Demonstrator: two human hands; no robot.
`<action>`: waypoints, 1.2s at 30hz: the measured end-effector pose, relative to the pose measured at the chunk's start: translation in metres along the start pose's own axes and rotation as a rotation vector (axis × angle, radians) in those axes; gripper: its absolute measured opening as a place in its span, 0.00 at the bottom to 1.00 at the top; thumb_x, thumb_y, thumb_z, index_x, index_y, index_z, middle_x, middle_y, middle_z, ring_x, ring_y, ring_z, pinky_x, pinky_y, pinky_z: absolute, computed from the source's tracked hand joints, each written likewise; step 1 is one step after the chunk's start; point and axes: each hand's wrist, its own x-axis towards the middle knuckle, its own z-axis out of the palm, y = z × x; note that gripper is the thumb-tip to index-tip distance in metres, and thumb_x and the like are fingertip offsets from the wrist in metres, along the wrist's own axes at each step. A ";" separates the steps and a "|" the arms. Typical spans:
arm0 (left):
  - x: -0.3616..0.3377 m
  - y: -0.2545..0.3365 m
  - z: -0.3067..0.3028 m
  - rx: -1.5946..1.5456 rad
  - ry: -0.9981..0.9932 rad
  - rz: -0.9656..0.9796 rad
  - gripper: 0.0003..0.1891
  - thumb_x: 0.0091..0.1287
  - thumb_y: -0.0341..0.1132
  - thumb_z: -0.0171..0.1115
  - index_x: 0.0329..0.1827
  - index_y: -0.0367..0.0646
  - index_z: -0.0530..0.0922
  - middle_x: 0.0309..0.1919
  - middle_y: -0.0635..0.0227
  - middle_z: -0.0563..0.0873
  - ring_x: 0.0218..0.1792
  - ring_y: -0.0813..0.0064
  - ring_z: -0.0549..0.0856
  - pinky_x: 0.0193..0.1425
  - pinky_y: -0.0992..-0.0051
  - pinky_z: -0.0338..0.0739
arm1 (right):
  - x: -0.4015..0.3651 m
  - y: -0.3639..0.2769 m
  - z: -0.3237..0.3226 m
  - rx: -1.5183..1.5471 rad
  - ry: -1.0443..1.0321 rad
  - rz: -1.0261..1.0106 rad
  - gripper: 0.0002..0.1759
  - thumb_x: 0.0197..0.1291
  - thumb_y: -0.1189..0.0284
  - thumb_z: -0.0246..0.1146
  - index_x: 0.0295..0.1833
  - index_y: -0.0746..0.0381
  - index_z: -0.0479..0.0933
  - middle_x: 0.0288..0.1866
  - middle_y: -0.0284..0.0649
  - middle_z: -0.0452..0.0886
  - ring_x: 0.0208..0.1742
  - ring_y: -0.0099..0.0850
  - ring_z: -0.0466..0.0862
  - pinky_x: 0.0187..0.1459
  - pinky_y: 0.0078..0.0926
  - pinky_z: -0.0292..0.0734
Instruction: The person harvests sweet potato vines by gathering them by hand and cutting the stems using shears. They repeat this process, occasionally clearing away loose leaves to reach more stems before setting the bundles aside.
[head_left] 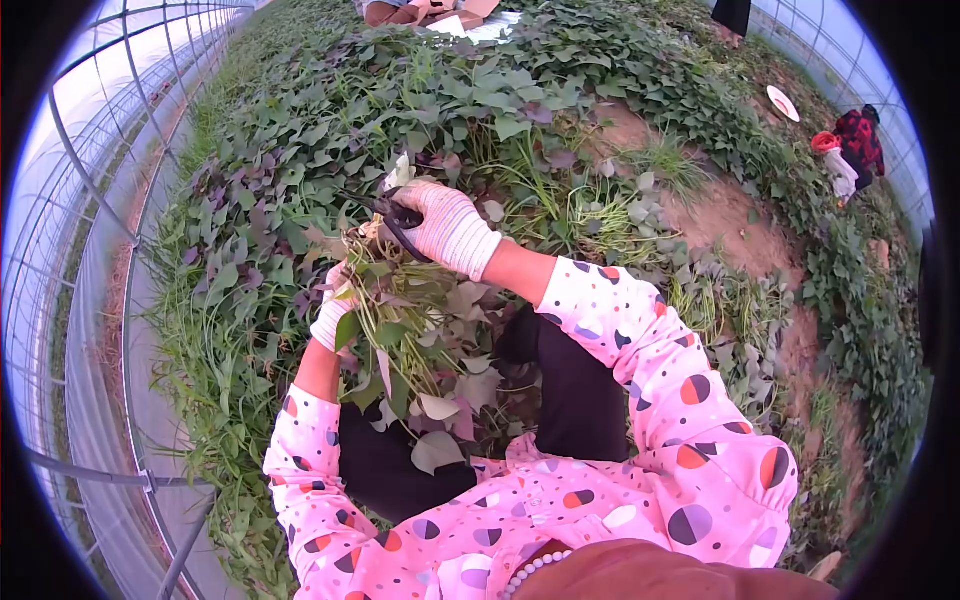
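My right hand [450,228], in a striped white work glove, is closed around black-handled scissors [408,238]. Their dark blades point left, just above the cut ends of a bunch of leafy vines [385,315]. My left hand [334,308], gloved as well, grips that bunch near its top, with leaves covering part of the fingers. Stems and broad leaves, some green and some purplish, hang from it down over my lap. A pale tag-like piece [400,172] shows beside the right hand's fingertips.
Dense vine foliage [330,110] spreads ahead and to the left. Cut stems [610,220] lie on the right beside bare soil [730,235]. A greenhouse frame [130,230] runs along the left. Another person [390,12] sits at the top; a white hat [783,103] lies far right.
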 end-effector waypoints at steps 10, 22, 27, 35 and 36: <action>-0.013 0.000 0.020 -0.130 0.000 0.086 0.20 0.66 0.30 0.59 0.61 0.41 0.70 0.51 0.60 0.81 0.49 0.65 0.83 0.50 0.65 0.84 | -0.003 -0.013 -0.007 0.109 0.037 -0.048 0.22 0.50 0.57 0.71 0.41 0.65 0.79 0.29 0.40 0.78 0.28 0.27 0.76 0.35 0.25 0.74; -0.001 0.019 0.028 -0.236 -0.114 -0.094 0.19 0.64 0.32 0.62 0.57 0.41 0.74 0.46 0.68 0.83 0.43 0.76 0.85 0.46 0.72 0.84 | -0.004 -0.011 0.000 0.549 -0.064 0.326 0.17 0.51 0.65 0.73 0.40 0.64 0.77 0.23 0.29 0.77 0.22 0.16 0.74 0.25 0.15 0.70; 0.002 0.026 0.020 -0.398 -0.467 -0.035 0.14 0.66 0.31 0.54 0.52 0.34 0.76 0.42 0.58 0.85 0.40 0.66 0.87 0.43 0.63 0.86 | -0.004 -0.013 -0.001 0.700 -0.181 0.254 0.19 0.54 0.70 0.69 0.52 0.64 0.78 0.37 0.34 0.81 0.34 0.15 0.78 0.38 0.15 0.75; -0.013 0.022 0.025 -0.282 -0.199 -0.333 0.12 0.68 0.37 0.58 0.51 0.45 0.77 0.41 0.67 0.84 0.40 0.69 0.85 0.48 0.53 0.83 | -0.008 -0.010 0.001 0.421 -0.402 0.020 0.17 0.56 0.66 0.69 0.49 0.63 0.81 0.29 0.29 0.82 0.29 0.13 0.76 0.33 0.14 0.73; -0.016 0.017 0.023 -0.028 -0.226 -0.206 0.12 0.67 0.37 0.58 0.51 0.45 0.78 0.41 0.67 0.84 0.41 0.69 0.85 0.48 0.55 0.82 | -0.011 -0.009 0.001 0.423 -0.410 0.025 0.17 0.56 0.66 0.69 0.49 0.63 0.81 0.29 0.29 0.82 0.29 0.13 0.76 0.33 0.14 0.73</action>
